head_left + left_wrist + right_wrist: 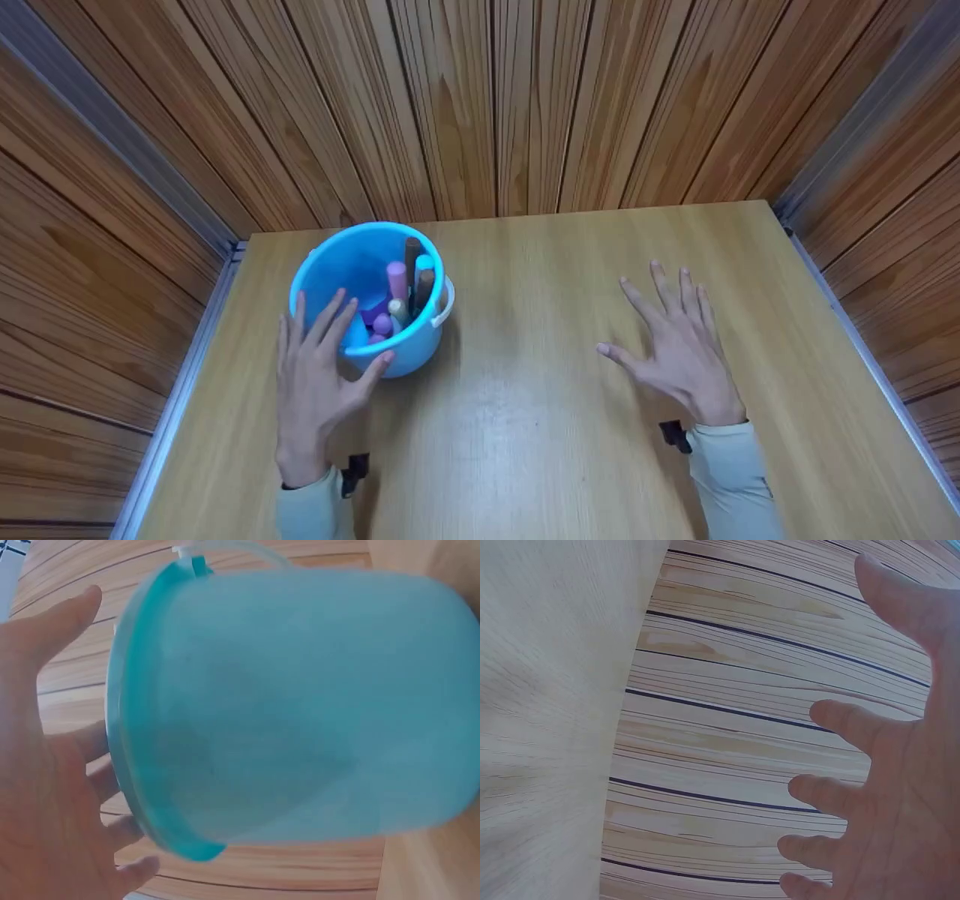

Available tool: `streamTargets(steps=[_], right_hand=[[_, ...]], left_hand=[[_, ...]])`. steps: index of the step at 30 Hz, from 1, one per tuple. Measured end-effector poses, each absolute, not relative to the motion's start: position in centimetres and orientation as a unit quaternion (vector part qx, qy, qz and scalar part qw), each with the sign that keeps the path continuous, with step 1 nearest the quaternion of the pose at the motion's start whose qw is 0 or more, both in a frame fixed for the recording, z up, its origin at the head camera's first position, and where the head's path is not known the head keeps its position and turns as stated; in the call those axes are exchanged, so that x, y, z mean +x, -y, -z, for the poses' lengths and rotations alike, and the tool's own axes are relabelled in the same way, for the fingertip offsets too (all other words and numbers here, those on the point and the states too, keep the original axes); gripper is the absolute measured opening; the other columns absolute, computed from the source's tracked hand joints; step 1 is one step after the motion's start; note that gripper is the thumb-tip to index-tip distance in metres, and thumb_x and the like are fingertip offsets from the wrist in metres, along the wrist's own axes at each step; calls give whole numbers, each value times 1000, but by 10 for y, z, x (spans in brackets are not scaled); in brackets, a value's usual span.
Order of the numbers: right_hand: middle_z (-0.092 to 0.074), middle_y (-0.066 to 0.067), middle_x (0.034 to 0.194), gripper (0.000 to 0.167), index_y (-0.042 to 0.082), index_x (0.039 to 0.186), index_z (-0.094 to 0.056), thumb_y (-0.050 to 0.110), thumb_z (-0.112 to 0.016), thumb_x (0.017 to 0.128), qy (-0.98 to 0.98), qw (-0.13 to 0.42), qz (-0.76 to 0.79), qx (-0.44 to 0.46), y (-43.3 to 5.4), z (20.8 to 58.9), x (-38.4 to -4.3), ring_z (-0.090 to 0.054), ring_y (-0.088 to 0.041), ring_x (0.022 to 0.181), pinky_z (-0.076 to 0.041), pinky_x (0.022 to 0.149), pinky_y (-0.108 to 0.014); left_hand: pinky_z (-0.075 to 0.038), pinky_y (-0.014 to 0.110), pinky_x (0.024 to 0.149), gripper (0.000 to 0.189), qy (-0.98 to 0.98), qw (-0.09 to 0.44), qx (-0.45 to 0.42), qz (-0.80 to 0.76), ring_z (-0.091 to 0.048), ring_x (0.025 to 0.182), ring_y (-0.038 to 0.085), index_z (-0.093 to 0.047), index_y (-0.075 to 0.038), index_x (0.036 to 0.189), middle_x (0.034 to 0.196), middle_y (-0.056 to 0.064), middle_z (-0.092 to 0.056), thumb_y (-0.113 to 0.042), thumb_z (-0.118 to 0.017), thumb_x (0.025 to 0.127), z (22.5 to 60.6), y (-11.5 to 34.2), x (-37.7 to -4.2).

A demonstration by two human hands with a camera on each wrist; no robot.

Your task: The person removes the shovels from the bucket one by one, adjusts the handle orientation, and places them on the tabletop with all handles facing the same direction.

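Left hand: we see the left hand [319,394] spread wide, thumb well out from nearly straight fingers, gripping nothing; the fingertips overlap the near edge of the bucket, and we cannot tell whether they touch it.
Right hand: we see the right hand [686,345] spread too, fingers straight and fanned, thumb pointing toward the left hand's side; it holds nothing and hangs above the table.
Bucket: we find the blue bucket [412,356] upright, just ahead of the left hand and slightly to its right, well apart from the right hand.
Handle: we see the white handle [448,300] at the bucket's side, on the side toward the right hand.
Contents: inside, beyond the left hand's fingertips, we make out a lilac cylinder [397,277], two dark brown pieces [412,253], a light blue piece [424,262], a pale piece [397,307] and some purple pieces [382,324]; most lower parts are hidden from us.
Table: we see the wooden table [510,435] beneath both hands, its surface stretching between them.
Sleeves: we notice a pale sleeve [731,480] behind each hand, with a small black clip [355,474] on the inner side of each wrist.
Walls: we see a plank wall [465,112] ahead of both hands.
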State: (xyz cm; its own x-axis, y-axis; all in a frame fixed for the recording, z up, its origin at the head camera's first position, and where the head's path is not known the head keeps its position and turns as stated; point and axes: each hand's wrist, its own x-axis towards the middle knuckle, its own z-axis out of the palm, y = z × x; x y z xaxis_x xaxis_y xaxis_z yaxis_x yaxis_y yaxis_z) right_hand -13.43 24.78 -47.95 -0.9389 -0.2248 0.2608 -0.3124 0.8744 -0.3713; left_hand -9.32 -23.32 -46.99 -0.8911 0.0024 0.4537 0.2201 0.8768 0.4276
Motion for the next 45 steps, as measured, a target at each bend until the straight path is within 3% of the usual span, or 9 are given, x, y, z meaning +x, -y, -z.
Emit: streamTargets(steps=[4, 10, 14, 18, 25, 31, 38, 45], right_hand=[[-15, -20, 178, 95, 25, 167, -39, 70, -72, 89, 963, 103, -200, 146, -242, 483, -134, -3, -52, 164, -3, 130, -71], [-17, -19, 178, 95, 27, 166, -40, 73, -70, 89, 961, 92, -194, 176, -227, 483, -136, -7, -54, 163, -5, 131, -69], [-20, -17, 178, 91, 27, 165, -42, 72, -69, 90, 956, 101, -174, 212, -214, 468, -145, -11, -53, 163, -10, 131, -69], [-25, -16, 176, 86, 24, 164, -45, 69, -67, 94, 948, 109, -145, 261, -193, 444, -160, -16, -50, 163, -12, 131, -68], [-38, -19, 171, 73, 19, 161, -50, 63, -57, 103, 924, 95, -111, 354, -143, 400, -197, -29, -46, 160, -22, 131, -63], [-38, -15, 171, 66, 20, 163, -46, 57, -52, 109, 918, 35, -83, 386, -103, 374, -225, -29, -41, 161, -26, 130, -62], [-45, -14, 168, 59, 19, 162, -48, 39, -63, 108, 905, 2, -82, 417, -53, 359, -244, -37, -38, 158, -35, 127, -59], [-47, -12, 166, 59, 18, 160, -51, 31, -69, 106, 900, -39, -85, 426, -15, 354, -256, -43, -35, 154, -44, 123, -55]], left_hand=[[-18, 68, 130, 77, 935, 236, -71, 256, -24, 164, 38, -60, -27, 154, 162, -2, -54, -58, -81, 86, 474, 243, -89], [-36, 58, 126, 60, 906, 286, -127, 284, -47, 153, 34, -72, -20, 141, 146, 0, -69, -28, -91, 85, 484, 258, -84], [-41, 45, 123, 56, 886, 316, -161, 299, -59, 143, 31, -75, -16, 135, 135, 1, -75, -13, -94, 82, 486, 260, -87], [-44, 46, 118, 59, 872, 339, -189, 298, -65, 135, 32, -77, -14, 131, 129, 2, -77, -4, -96, 76, 484, 260, -89], [-49, 49, 114, 52, 873, 336, -198, 294, -67, 133, 32, -78, -13, 129, 128, 3, -78, -8, -94, 80, 480, 261, -92], [-46, 47, 117, 47, 868, 337, -191, 312, -69, 129, 36, -81, -12, 125, 123, 6, -80, -8, -94, 80, 478, 261, -92], [-48, 52, 115, 43, 868, 334, -190, 316, -70, 129, 36, -81, -12, 123, 121, 5, -81, -10, -93, 82, 482, 261, -89], [-50, 54, 113, 46, 871, 337, -199, 298, -68, 132, 30, -80, -13, 126, 124, 2, -80, -12, -94, 81, 486, 262, -84]])
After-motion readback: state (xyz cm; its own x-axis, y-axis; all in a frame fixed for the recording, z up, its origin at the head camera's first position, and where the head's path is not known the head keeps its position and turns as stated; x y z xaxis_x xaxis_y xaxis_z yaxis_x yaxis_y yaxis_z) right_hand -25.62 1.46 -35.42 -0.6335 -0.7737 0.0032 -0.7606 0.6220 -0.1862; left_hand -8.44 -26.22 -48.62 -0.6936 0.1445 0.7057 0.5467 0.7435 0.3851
